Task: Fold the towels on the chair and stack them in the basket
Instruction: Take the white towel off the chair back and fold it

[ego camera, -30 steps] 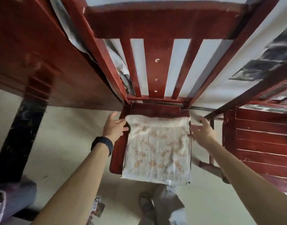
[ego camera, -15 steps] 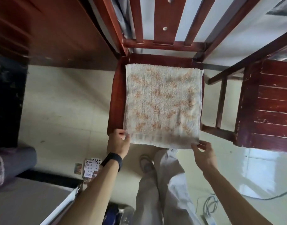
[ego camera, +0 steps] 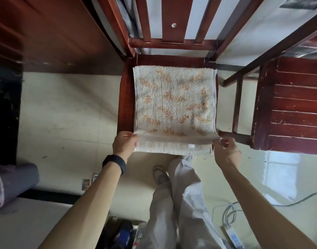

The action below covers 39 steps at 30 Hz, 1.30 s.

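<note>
Lying flat on dark-red wooden chair seat [ego camera: 126,97], white terry towel with orange leaf print [ego camera: 174,105] is being pinched at near corners by left hand [ego camera: 124,142] and right hand [ego camera: 226,151]. Risk: layers being pulled apart if only top ply is being caught.

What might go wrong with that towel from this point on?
1. The white terry towel with orange leaf pattern is held only by its near corners, left hand and right hand pinching; a slipped corner could skew the fold.
2. Its near edge overhangs the red wooden chair seat, so it might slide onto the cream tiled floor.
</note>
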Each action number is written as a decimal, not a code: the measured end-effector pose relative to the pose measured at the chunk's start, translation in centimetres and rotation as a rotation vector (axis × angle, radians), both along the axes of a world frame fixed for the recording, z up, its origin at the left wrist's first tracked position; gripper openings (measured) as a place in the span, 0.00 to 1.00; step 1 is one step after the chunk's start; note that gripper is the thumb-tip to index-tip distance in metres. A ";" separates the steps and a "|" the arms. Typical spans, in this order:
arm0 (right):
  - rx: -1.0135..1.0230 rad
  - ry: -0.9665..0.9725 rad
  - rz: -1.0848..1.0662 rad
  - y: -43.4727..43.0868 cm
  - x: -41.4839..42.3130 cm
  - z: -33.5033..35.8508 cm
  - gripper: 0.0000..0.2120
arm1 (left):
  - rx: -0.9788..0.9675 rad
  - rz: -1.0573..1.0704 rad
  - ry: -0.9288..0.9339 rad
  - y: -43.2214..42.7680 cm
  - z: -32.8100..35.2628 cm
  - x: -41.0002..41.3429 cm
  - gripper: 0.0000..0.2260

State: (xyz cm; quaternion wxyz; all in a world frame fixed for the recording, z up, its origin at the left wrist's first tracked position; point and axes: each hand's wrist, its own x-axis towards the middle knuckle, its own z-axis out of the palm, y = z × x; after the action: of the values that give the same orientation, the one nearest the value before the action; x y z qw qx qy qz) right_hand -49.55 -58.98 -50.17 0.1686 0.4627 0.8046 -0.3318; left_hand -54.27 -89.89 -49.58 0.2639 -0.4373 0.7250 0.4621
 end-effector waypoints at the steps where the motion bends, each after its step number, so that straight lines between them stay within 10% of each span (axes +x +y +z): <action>1: -0.069 0.021 -0.042 0.0 -0.7 0.8 0.09 | 0.087 0.042 0.011 0.0 1.0 -0.8 0.03; 18: -0.390 -0.053 -0.335 -1.0 3.1 -2.3 0.06 | 0.100 0.151 -0.166 -1.2 -2.5 5.1 0.06; 39: -0.049 -0.122 0.026 -0.1 3.5 -2.2 0.10 | 0.138 0.202 -0.071 -0.6 -2.7 4.7 0.09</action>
State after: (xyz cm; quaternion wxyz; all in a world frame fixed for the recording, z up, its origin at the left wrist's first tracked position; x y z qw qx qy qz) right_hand -46.06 -59.12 -52.40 0.2331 0.4673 0.7904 -0.3203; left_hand -49.58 -90.45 -52.32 0.2708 -0.5050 0.6339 0.5194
